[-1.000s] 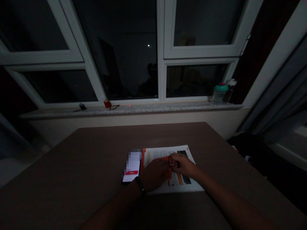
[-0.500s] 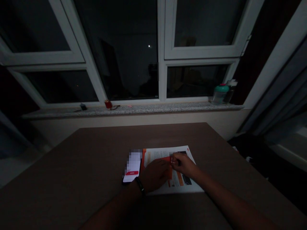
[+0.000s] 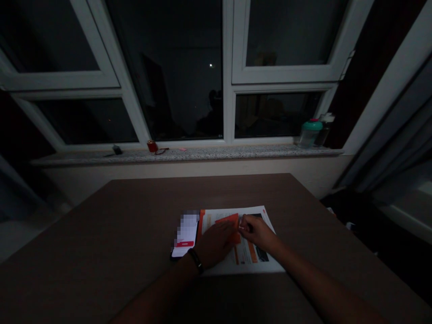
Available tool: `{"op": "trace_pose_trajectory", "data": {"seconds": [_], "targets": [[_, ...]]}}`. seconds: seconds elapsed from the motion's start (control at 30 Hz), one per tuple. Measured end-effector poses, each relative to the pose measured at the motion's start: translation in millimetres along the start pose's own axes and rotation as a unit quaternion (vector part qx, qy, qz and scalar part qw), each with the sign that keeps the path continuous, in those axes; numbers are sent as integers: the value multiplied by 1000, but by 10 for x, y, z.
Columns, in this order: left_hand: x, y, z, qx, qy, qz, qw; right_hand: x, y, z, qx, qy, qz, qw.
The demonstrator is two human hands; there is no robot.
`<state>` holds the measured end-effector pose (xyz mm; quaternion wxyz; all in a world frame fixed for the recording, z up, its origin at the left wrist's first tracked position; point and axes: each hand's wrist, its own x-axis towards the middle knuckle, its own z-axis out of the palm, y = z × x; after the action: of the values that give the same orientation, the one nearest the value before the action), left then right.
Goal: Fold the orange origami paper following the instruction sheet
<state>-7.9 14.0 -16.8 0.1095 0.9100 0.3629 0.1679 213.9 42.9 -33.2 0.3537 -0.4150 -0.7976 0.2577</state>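
A piece of orange paper (image 3: 231,219) lies on a printed sheet (image 3: 245,269), partly covered by my left hand (image 3: 216,244). The fingers of that hand stretch flat over the orange paper, and a dark band (image 3: 195,260) circles the wrist. Close by the orange paper's right edge, my right hand (image 3: 255,230) is closed in a pinch. A small pale bit shows at its fingertips, too dim to name. Left of the sheet is a phone (image 3: 185,234) with a lit screen, part of it blurred out.
The brown table (image 3: 145,211) reaches to the wall below the window. On the stone sill (image 3: 209,153) stand a small red jar (image 3: 152,146), a small dark bottle (image 3: 117,150) and a shaker bottle with a teal lid (image 3: 310,131). Curtains hang at both sides.
The orange paper has shifted and turned slightly under my left hand, with its top corner now showing more. Both hands have moved only a little.
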Motion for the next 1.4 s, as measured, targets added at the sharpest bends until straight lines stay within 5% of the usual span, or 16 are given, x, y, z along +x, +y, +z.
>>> {"op": "trace_pose_trajectory", "data": {"seconds": [0.33, 0.57, 0.77, 1.23, 1.4], "targets": [[9, 8, -4, -11, 7, 7, 1000, -64, -38, -43, 43, -72, -21, 996], [14, 93, -92, -11, -1, 18, 1000, -51, 6, -32, 55, 34, 31, 997], [40, 143, -134, -20, -2, 23, 1000, -64, -29, -5, 14, -27, -26, 999], [41, 152, -152, -10, -25, 11, 1000, 27, -13, -33, -86, 88, 34, 992], [46, 144, -142, -13, -22, 13, 1000, -25, -24, -31, -76, 63, -8, 995]]}}
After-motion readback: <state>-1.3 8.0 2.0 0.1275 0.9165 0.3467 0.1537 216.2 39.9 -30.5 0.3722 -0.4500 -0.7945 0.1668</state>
